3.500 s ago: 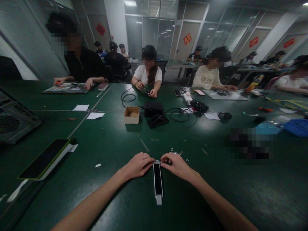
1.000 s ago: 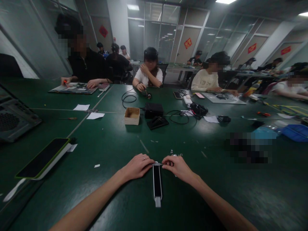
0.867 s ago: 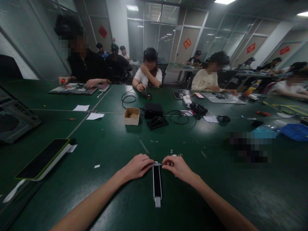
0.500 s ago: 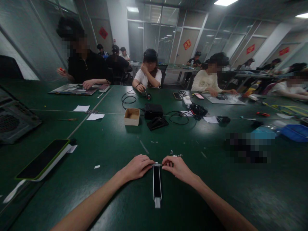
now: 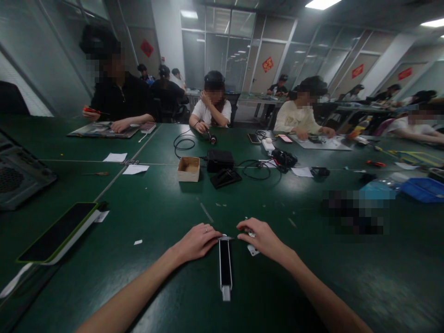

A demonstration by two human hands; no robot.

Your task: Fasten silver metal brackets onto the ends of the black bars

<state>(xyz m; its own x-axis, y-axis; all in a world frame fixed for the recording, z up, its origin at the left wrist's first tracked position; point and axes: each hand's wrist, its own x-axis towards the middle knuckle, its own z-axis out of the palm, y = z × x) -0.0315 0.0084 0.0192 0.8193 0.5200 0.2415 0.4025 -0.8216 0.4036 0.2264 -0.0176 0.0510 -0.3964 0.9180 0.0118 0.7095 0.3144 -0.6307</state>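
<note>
So, case (image 5: 24,178): dark, grilled, at the far left of the green desk (image 5: 187,300).
Slab (image 5: 57,233): black face, yellow-green rim, lying aslant, a white strap (image 5: 15,280) at its near end.
Scrap (image 5: 138,242): white, right of the slab, well apart from it.
Box (image 5: 188,171): pale brown, open-topped, farther back.
Left hand (image 5: 197,240): ringed, palm down, fingertips at one end of a thin bar (image 5: 226,238); whether they clamp it, I cannot tell.
Strip (image 5: 225,263): black, white-framed, lengthwise on the desk between the hands, the bar across its far end, a pale tab (image 5: 226,293) at its near end.
Right hand (image 5: 262,238): just right of the bar, thumb and forefinger apart, partly hiding some metal bits (image 5: 253,250).
Tray (image 5: 423,189): blue, far right.
</note>
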